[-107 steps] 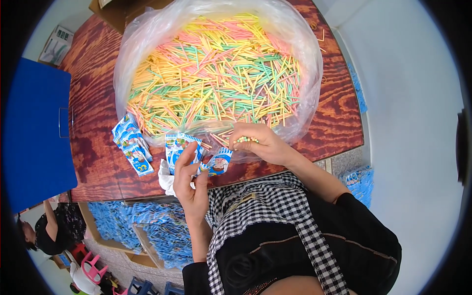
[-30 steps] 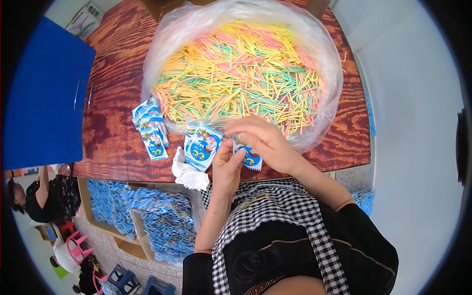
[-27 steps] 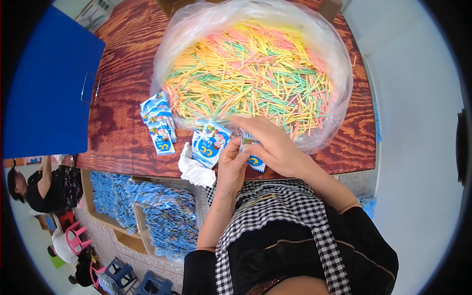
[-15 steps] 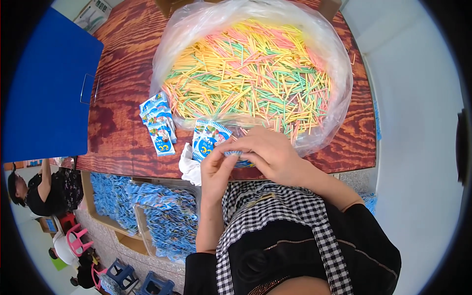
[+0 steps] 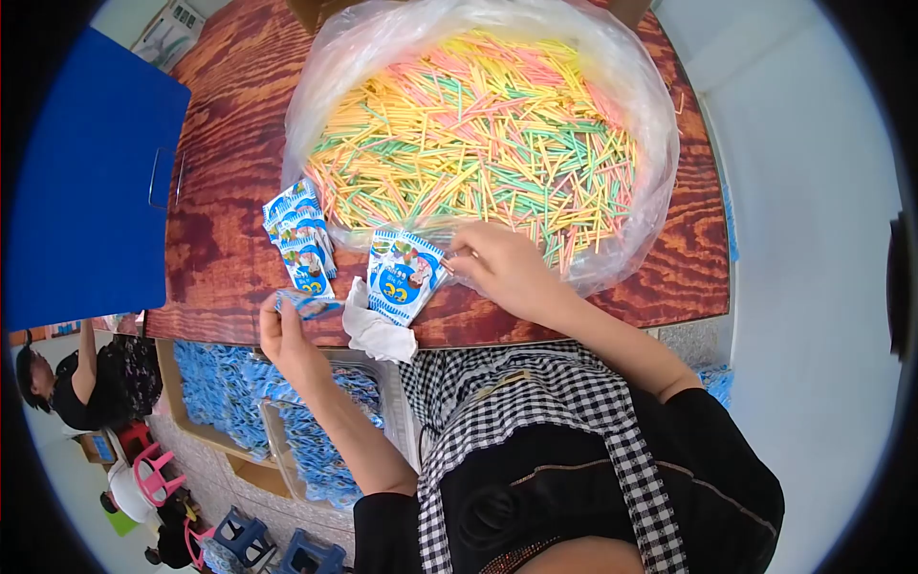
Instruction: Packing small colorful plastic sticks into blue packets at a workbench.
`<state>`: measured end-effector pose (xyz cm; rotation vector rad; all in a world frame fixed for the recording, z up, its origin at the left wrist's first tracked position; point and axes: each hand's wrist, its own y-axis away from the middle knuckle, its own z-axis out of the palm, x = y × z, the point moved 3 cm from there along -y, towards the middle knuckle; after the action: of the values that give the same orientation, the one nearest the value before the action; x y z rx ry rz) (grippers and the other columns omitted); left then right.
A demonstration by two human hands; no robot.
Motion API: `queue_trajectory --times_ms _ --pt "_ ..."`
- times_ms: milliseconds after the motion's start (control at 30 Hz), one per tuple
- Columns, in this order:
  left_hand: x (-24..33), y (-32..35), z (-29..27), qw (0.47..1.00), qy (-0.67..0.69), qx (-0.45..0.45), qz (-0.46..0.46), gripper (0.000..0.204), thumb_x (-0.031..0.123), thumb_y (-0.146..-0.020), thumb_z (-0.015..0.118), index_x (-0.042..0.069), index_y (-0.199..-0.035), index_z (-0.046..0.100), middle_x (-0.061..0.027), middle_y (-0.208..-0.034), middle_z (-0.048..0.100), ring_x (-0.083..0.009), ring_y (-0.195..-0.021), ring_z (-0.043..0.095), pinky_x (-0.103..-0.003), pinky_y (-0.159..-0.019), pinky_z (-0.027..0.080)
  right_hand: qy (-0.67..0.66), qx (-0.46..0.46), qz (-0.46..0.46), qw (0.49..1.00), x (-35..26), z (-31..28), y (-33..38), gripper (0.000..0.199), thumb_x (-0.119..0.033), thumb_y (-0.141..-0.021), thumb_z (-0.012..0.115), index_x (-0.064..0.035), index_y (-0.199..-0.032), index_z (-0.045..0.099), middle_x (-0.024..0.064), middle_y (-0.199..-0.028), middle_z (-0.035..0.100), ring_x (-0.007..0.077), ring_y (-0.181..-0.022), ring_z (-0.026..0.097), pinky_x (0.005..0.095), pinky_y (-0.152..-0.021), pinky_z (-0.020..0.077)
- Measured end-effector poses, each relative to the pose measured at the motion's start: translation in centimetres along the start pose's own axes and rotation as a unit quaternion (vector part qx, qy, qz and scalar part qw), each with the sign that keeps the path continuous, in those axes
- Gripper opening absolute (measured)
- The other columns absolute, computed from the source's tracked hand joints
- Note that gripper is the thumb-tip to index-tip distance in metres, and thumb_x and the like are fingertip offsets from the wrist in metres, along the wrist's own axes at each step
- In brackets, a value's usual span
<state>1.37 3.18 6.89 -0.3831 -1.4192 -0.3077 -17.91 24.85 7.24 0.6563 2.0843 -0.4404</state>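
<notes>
My left hand (image 5: 289, 346) is at the table's front edge, pinching a small blue sachet (image 5: 316, 306) by one end. A fanned pile of blue-and-white sachets (image 5: 304, 234) lies just beyond it. My right hand (image 5: 497, 268) is closed at the right corner of another group of sachets (image 5: 404, 277), its fingertips on the top one. A crumpled white cloth (image 5: 381, 337) is tucked against that group's lower left side. Behind both groups, a large clear plastic bag (image 5: 643, 225) lies wide open, full of thin pink, yellow, orange and green sticks (image 5: 478, 143).
The wood-patterned table (image 5: 215, 225) carries all this. A blue panel (image 5: 91, 182) stands at the left. Below the edge are a bin (image 5: 390, 383) and a box (image 5: 170, 378) full of blue sachets. Other people and plastic stools (image 5: 244, 536) are at lower left; a pale wall (image 5: 803, 239) is at right.
My hands were together over a sachet at the table edge. The left has moved left with it toward the fanned pile; the right has shifted to the corner of the other group.
</notes>
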Motion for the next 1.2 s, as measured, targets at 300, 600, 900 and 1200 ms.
queue_trajectory --times_ms 300,600,900,1200 --pt "-7.2 -6.2 -0.5 0.909 -0.377 0.069 0.164 0.025 0.02 -0.093 0.057 -0.005 -0.09 0.056 -0.0133 -0.082 0.056 -0.0241 -0.075 0.056 -0.037 -0.068 0.043 0.097 0.067 -0.018 0.993 1.5 5.9 -3.6 0.03 -0.02 -0.073 0.073 -0.0024 -0.085 0.052 0.0156 -0.083 0.058 0.035 -0.077 0.06 0.044 -0.066 0.0463" --pt "-3.6 -4.7 2.2 0.882 -0.399 0.124 0.218 0.037 0.025 -0.095 0.052 -0.006 -0.116 0.052 -0.0176 -0.113 0.053 -0.0305 -0.101 0.053 -0.038 -0.089 0.041 -0.046 0.156 -0.117 0.98 0.0 2.4 -1.6 0.017 -0.013 -0.077 0.068 -0.0028 -0.077 0.054 0.0109 -0.073 0.053 0.0295 -0.067 0.053 0.0393 -0.059 0.0403" --pt "-0.3 5.7 10.8 0.939 -0.229 -0.253 0.051 0.009 0.0 -0.08 0.066 -0.001 -0.085 0.059 -0.0066 -0.078 0.058 -0.0161 -0.072 0.056 -0.028 -0.068 0.044 -0.228 0.077 0.033 0.97 -0.1 -0.4 0.8 0.011 -0.007 -0.081 0.066 -0.0005 -0.083 0.057 0.0071 -0.073 0.05 0.0182 -0.067 0.05 0.0298 -0.06 0.039" --pt "-1.4 8.9 12.8 0.929 -0.138 -0.336 -0.063 0.011 0.002 -0.09 0.055 -0.004 -0.081 0.055 -0.0007 -0.07 0.05 -0.0075 -0.064 0.042 -0.022 -0.058 0.035 -0.125 0.089 0.041 0.987 2.4 -1.6 3.0 0.016 -0.012 -0.084 0.064 0.0014 -0.078 0.06 0.0089 -0.072 0.052 0.0201 -0.067 0.051 0.0315 -0.063 0.0406"
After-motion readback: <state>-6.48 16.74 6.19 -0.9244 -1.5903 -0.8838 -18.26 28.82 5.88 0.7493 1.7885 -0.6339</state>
